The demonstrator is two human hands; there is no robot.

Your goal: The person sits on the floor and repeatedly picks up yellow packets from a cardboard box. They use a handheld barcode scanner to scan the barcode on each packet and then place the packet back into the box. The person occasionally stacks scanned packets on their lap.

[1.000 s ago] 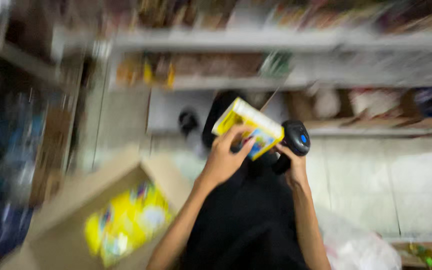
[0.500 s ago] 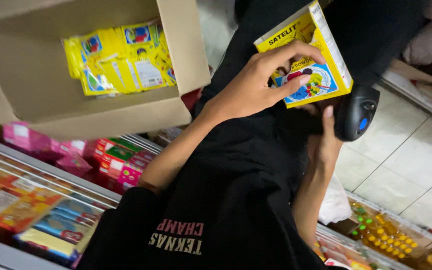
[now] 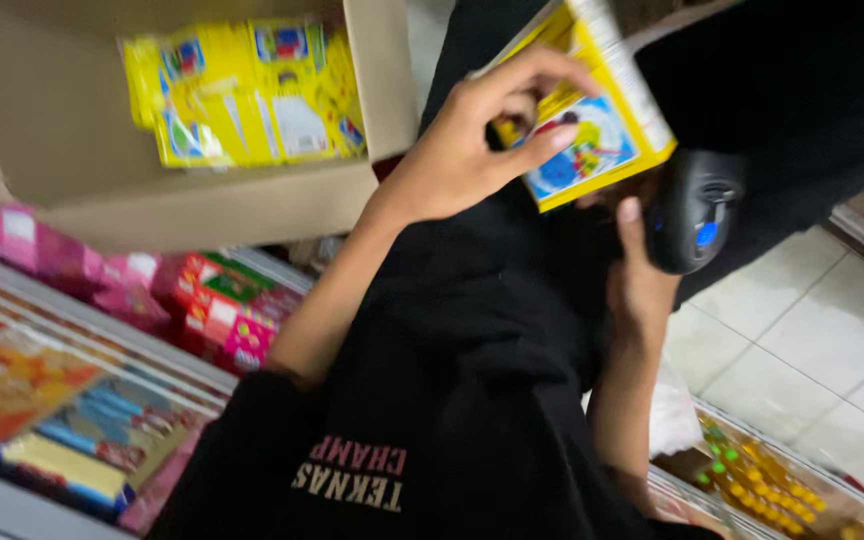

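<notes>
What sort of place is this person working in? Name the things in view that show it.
Probably a small grocery shop or its stockroom: shelves of packaged goods, a cardboard carton of identical yellow packets, and a handheld scanner in the right hand, beside the box in the left hand.

Small grocery shop, stockroom-style aisle. Shelf [image 3: 12, 290] beside me packed with rows of coloured packets [image 3: 222, 315]. Open cardboard carton [image 3: 202, 205] full of identical yellow sachets [image 3: 242, 95]. Black handheld barcode scanner [image 3: 692, 210] in my right grip, aimed at a yellow product box [image 3: 602, 120]. White tiled floor [image 3: 812, 340].
</notes>
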